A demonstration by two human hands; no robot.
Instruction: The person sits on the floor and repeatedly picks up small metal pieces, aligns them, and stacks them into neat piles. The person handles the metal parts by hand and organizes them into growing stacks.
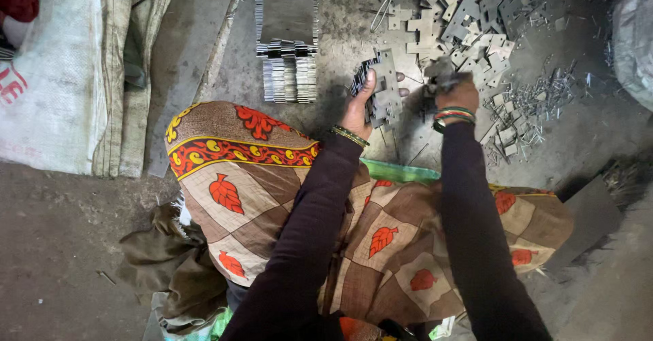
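Dusty workshop ground spreads around a seated person, whose lap is draped in brown patterned cloth with red leaf prints. Both arms in dark sleeves reach away from the lap. On the left, the left hand is closed around a fanned bundle of flat metal plates, thumb over the top and fingers curled beneath, apparently to keep the pieces aligned. Just to its right, the right hand, bangles at the wrist, is bunched over another small plate; how tightly it pinches cannot be told through the blur. Beyond the hands lies a loose heap of cut plates, with metal scraps to the right. At far left, neat stacks of plates stand beside white sacks.
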